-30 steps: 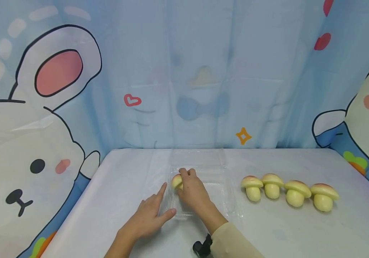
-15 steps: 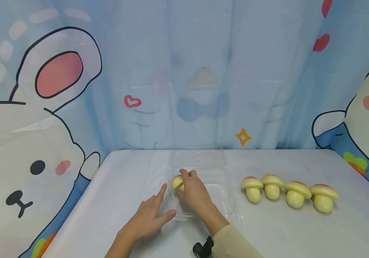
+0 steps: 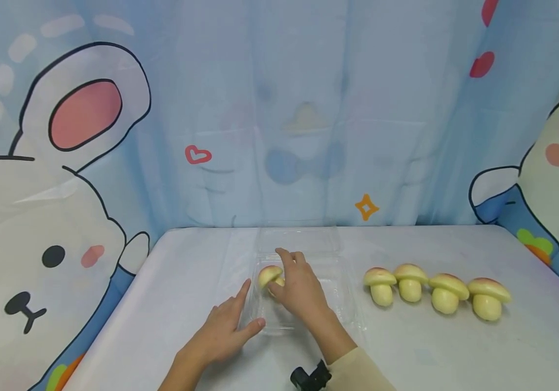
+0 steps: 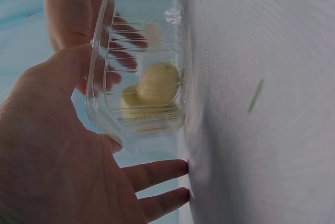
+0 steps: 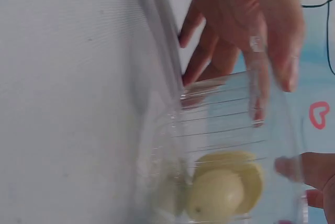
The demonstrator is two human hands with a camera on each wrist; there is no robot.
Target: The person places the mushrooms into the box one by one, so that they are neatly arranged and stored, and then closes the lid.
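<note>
A yellow toy mushroom (image 3: 270, 275) with a reddish cap lies tilted in the left part of a clear plastic clamshell box (image 3: 330, 304). My right hand (image 3: 301, 288) is over the box with its fingers spread, the thumb beside the mushroom's stem. Whether the thumb touches the stem I cannot tell. My left hand (image 3: 223, 328) is at the box's near left corner, thumb and index finger spread apart. In the left wrist view, the left hand (image 4: 68, 145) lies against the clear wall, and the mushroom (image 4: 157, 85) shows through it.
Several more toy mushrooms (image 3: 443, 293) stand in a row on the white table (image 3: 421, 353), right of the box. The box's lid (image 3: 299, 239) lies open toward the back. A cartoon curtain (image 3: 304, 81) hangs behind the table. A black device (image 3: 311, 376) sits at my right wrist.
My right fingers have loosened from the mushroom and drawn slightly right and up, so more of its cap and stem shows. The left hand has stayed in place.
</note>
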